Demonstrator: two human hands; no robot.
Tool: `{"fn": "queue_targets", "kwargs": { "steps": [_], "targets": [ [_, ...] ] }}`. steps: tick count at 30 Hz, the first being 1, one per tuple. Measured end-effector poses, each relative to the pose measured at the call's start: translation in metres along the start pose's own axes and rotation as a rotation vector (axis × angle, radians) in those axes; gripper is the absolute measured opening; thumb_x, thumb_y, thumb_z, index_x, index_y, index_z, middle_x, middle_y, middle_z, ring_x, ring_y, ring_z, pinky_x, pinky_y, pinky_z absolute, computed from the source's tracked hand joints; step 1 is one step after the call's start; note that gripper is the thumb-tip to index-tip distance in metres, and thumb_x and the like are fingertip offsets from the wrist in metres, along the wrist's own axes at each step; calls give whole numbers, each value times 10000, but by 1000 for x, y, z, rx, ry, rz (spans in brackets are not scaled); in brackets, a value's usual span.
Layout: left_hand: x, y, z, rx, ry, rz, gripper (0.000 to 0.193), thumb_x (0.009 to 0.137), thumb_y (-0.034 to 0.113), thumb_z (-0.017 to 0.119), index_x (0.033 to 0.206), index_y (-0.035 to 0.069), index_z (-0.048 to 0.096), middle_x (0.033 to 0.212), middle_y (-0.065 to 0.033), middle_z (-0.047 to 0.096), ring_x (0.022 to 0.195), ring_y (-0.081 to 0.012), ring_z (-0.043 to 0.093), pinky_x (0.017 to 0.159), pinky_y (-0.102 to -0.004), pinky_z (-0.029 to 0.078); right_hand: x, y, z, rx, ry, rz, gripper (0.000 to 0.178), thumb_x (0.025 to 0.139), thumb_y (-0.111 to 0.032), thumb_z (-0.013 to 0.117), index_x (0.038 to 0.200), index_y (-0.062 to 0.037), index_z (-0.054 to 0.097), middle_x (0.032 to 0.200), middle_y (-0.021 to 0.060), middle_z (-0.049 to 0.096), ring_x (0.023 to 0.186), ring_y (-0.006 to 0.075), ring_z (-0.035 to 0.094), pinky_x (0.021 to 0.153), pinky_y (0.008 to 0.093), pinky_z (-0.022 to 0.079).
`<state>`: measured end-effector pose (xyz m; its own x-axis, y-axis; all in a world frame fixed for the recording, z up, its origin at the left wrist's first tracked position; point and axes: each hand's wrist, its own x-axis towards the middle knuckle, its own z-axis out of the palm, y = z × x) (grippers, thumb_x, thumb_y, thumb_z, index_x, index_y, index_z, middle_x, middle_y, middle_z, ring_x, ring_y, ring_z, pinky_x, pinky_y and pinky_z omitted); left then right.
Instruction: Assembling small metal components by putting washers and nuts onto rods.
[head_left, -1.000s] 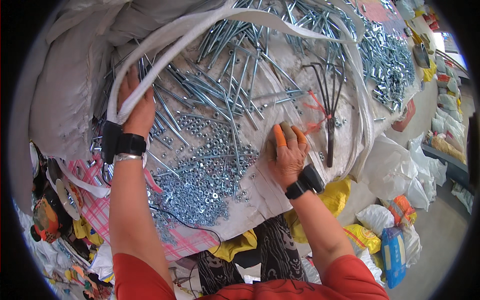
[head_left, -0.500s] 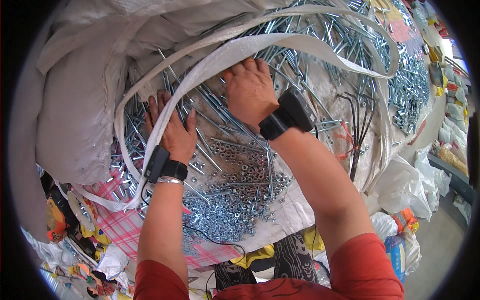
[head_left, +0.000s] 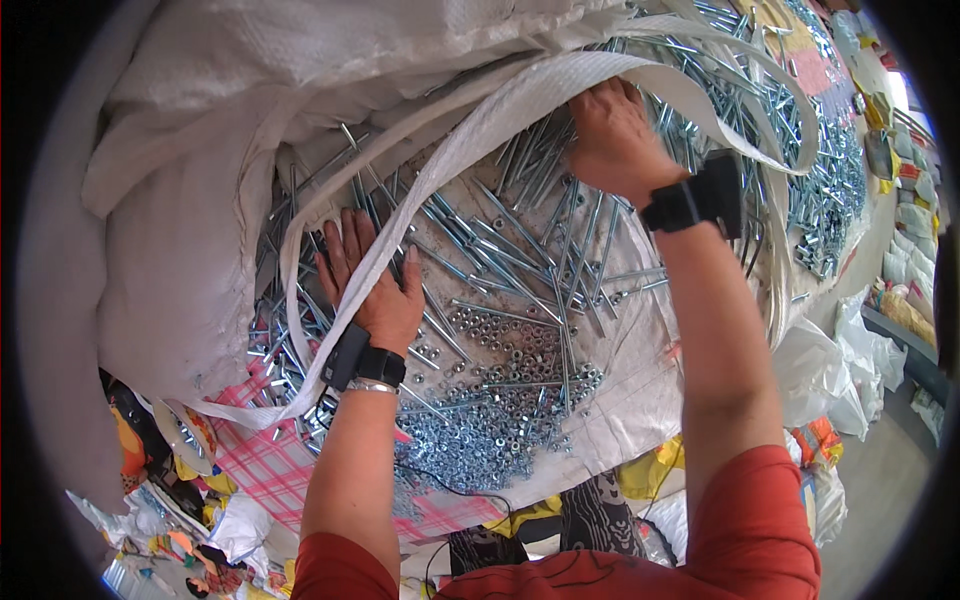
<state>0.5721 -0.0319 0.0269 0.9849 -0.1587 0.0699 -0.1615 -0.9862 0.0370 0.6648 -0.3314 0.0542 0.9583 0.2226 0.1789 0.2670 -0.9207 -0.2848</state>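
Note:
My left hand (head_left: 385,290) lies open over a heap of long metal bolts (head_left: 340,260), its fingers spread and reaching behind a white woven strap (head_left: 440,165). My right hand (head_left: 620,140) is farther away and to the right, fingers stretched over more long bolts (head_left: 545,165); it is slightly blurred, and the strap's edge covers its fingertips. Loose bolts lie crisscrossed between the two hands. Nearer to me, many small nuts (head_left: 480,420) are spread in a pile. Each wrist wears a black strapped device.
A big white woven bag (head_left: 180,240) bulges at the left and back. Under the hardware lies a pale sheet (head_left: 640,380), with a pink checked cloth (head_left: 270,450) beside it. More bolts (head_left: 825,190) are heaped at far right. Clear plastic bags (head_left: 835,365) lie on the right floor.
My right hand has moved away and to the right, and more bolts show lying where it was. My left hand stays on the bolts while the view has shifted slightly.

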Motion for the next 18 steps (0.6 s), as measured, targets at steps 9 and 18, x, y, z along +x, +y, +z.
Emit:
{"fn": "queue_targets", "kwargs": {
  "steps": [9, 18],
  "targets": [
    [-2, 1, 0, 52, -30, 14, 663, 882, 364, 552, 1423, 32, 360, 1511, -134, 314, 1425, -329, 210, 1137, -521, 174, 16, 16, -4, -236, -104, -196, 395, 580, -81, 627, 967, -21, 684, 1033, 165, 657, 1083, 325, 583, 1048, 443, 341],
    [0, -1, -2, 89, -44, 29, 642, 870, 363, 555, 1402, 39, 398, 1514, -147, 304, 1422, -341, 211, 1140, -524, 155, 47, 18, -19, -214, -292, -160, 465, 629, -133, 596, 1075, -13, 646, 1134, 192, 611, 1146, 349, 537, 1020, 415, 384]
  ]
}}
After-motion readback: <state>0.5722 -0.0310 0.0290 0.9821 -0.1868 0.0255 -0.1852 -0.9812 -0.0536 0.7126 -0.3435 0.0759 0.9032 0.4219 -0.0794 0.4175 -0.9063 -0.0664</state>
